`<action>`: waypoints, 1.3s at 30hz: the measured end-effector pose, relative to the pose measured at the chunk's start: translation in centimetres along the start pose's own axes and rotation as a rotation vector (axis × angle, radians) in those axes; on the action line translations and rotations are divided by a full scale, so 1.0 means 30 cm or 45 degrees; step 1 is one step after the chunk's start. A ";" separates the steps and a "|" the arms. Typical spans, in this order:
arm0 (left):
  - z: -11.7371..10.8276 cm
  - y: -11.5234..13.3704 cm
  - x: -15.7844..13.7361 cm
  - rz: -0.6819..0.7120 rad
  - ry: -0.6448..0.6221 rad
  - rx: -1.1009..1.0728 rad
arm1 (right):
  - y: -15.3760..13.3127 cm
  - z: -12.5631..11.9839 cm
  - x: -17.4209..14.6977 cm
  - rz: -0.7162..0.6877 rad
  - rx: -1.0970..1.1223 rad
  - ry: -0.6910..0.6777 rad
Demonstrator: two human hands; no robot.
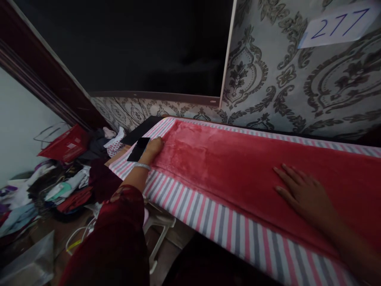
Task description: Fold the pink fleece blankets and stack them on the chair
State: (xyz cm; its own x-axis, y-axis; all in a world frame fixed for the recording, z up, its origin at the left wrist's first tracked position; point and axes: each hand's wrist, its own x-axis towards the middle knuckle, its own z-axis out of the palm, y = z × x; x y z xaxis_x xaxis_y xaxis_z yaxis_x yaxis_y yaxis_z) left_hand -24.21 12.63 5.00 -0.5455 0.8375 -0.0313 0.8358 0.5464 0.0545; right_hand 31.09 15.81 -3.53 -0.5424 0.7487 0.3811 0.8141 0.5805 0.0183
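Note:
A long red plush blanket [238, 159] lies spread flat over a pink, grey and white striped cloth [190, 202]. At its left end, my left hand [154, 147] is closed on the blanket's edge, the fingers curled and partly hidden. My right hand [303, 192] rests palm down on the red plush farther right, its fingers stretched and a little apart. Just left of my left hand, a black phone [138, 149] lies on the striped cloth. The plush looks paler and ruffled toward the left end, darker and smoother near my right hand.
Behind the striped cloth, a large dark television [143, 47] hangs before patterned wallpaper [268, 79]. A paper marked 277 [339, 26] is on the wall. Piled clothes [68, 186] and a red bag [67, 145] lie at left. A white stool [159, 230] stands below the table edge.

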 end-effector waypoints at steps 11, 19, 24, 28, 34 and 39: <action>-0.032 -0.117 -0.123 -0.049 -0.009 -0.136 | -0.169 -0.051 -0.119 -0.340 0.461 0.071; -0.028 -0.146 -0.180 -0.089 -0.039 -0.254 | -0.232 -0.045 -0.139 -0.435 0.502 0.235; -0.037 -0.154 -0.192 -0.091 -0.083 -0.311 | -0.234 -0.065 -0.138 -0.524 0.433 0.351; -0.055 -0.143 -0.193 -0.087 -0.099 -0.256 | -0.247 -0.074 -0.144 -0.540 0.403 0.300; -0.062 -0.080 -0.282 -0.066 0.173 -0.089 | -0.292 -0.098 -0.140 -0.426 0.355 0.165; -0.007 -0.014 -0.433 0.761 0.327 0.025 | -0.357 -0.084 -0.094 -0.394 0.319 0.093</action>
State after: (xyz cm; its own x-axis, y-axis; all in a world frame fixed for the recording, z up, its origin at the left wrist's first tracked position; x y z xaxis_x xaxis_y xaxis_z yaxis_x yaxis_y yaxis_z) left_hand -17.50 1.52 5.58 0.0183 0.9710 0.2385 0.9995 -0.0116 -0.0294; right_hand 24.43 6.67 -2.48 -0.7304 0.5071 0.4576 0.5341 0.8416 -0.0801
